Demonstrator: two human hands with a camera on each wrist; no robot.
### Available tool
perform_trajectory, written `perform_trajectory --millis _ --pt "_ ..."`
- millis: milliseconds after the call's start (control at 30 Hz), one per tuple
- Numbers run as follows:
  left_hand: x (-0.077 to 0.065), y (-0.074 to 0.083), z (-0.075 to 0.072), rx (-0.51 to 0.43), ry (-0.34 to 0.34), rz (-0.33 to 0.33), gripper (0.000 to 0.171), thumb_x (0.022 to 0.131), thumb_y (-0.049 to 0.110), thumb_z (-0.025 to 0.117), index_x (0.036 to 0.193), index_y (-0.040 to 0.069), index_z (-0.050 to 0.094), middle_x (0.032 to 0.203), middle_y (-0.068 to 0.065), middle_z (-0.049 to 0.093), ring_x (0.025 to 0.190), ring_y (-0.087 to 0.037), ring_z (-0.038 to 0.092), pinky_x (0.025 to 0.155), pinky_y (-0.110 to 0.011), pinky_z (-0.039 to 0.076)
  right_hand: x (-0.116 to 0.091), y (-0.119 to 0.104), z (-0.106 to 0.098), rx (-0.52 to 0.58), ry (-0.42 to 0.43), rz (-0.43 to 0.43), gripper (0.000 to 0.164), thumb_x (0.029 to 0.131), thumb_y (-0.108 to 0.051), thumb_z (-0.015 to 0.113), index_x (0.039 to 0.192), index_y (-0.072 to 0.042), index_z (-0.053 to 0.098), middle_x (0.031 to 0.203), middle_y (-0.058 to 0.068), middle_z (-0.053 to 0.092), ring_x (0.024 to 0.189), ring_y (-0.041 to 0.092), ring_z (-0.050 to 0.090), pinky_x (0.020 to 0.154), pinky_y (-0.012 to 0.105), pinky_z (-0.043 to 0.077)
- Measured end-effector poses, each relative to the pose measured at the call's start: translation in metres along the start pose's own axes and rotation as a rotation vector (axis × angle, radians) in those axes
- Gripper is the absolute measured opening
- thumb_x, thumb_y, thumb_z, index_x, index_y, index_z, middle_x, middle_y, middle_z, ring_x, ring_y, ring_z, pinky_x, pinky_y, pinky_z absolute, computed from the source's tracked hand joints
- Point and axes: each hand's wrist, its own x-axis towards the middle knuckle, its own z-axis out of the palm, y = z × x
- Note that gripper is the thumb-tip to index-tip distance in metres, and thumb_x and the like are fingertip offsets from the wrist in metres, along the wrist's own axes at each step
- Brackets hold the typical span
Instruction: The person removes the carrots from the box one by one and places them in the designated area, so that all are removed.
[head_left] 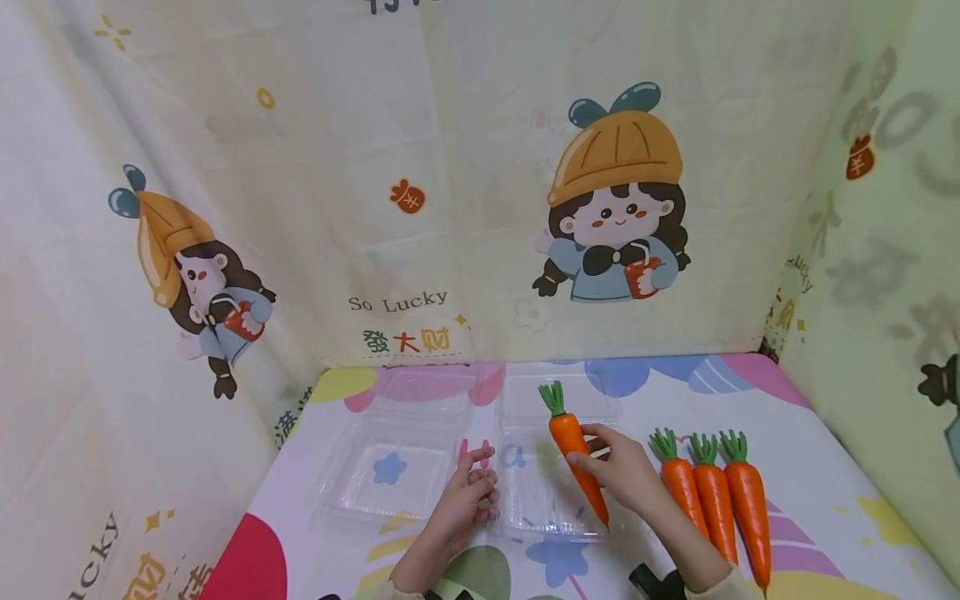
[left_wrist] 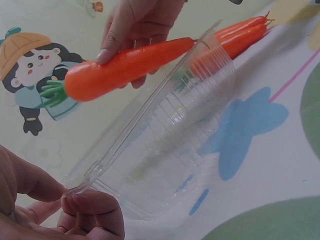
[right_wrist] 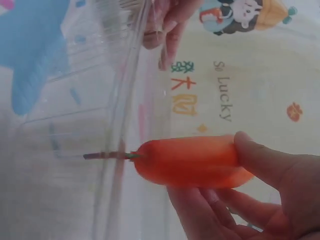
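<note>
My right hand [head_left: 622, 471] grips an orange carrot [head_left: 576, 450] with a green top by its side, thumb on one face and fingers on the other. The carrot is tilted over the right clear plastic box [head_left: 521, 500], its thin tip pointing toward me. At that box's left edge is my left hand [head_left: 468, 500]. In the left wrist view, its thumb and curled fingers [left_wrist: 95, 210] pinch the rim at a corner. The right wrist view shows the carrot [right_wrist: 190, 160] end-on, its tip overlapping the box wall [right_wrist: 117, 100].
A second clear open box [head_left: 348, 475] stands to the left, its lid folded back. Several items lie right: three carrots [head_left: 716, 500] side by side, tops away from me. A patterned cloth [head_left: 465, 208] hangs behind the table and along both sides.
</note>
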Motion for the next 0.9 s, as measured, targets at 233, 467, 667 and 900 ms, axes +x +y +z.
perform_trajectory --millis 233,467,667,900 --pt "-0.001 0.001 0.000 0.006 0.002 -0.007 0.051 0.103 0.004 0.050 0.152 0.006 0.036 0.095 0.001 0.046 0.075 -0.011 0.049 0.057 -0.019 0.045 0.005 0.004 -0.008 0.268 -0.123 0.090 0.068 0.092 -0.029 0.078 0.144 0.004 0.050 0.118 0.019 0.064 0.089 0.023 0.072 0.071 0.041 0.064" --pt "0.000 0.001 0.000 0.013 0.007 -0.007 0.050 0.103 0.003 0.050 0.151 0.006 0.038 0.095 0.000 0.047 0.075 -0.011 0.050 0.057 -0.019 0.045 0.006 0.010 -0.019 0.601 -0.354 0.133 0.078 0.100 -0.028 0.068 0.155 0.009 0.026 0.131 0.022 0.060 0.103 0.032 0.075 0.082 0.042 0.063" --pt "0.001 0.000 0.000 0.016 0.015 -0.011 0.050 0.103 0.003 0.050 0.151 0.007 0.039 0.096 0.000 0.047 0.076 -0.011 0.050 0.057 -0.019 0.045 0.005 0.010 -0.024 0.678 -0.372 0.141 0.081 0.101 -0.026 0.067 0.160 -0.003 0.016 0.130 0.021 0.060 0.108 0.037 0.074 0.083 0.042 0.062" --pt "0.000 0.001 0.001 0.016 0.020 -0.015 0.050 0.102 0.003 0.050 0.151 0.007 0.039 0.096 0.000 0.047 0.076 -0.011 0.050 0.058 -0.020 0.046 0.004 0.011 -0.025 0.691 -0.375 0.125 0.081 0.101 -0.025 0.067 0.162 -0.012 0.014 0.128 0.021 0.061 0.109 0.041 0.073 0.081 0.042 0.062"
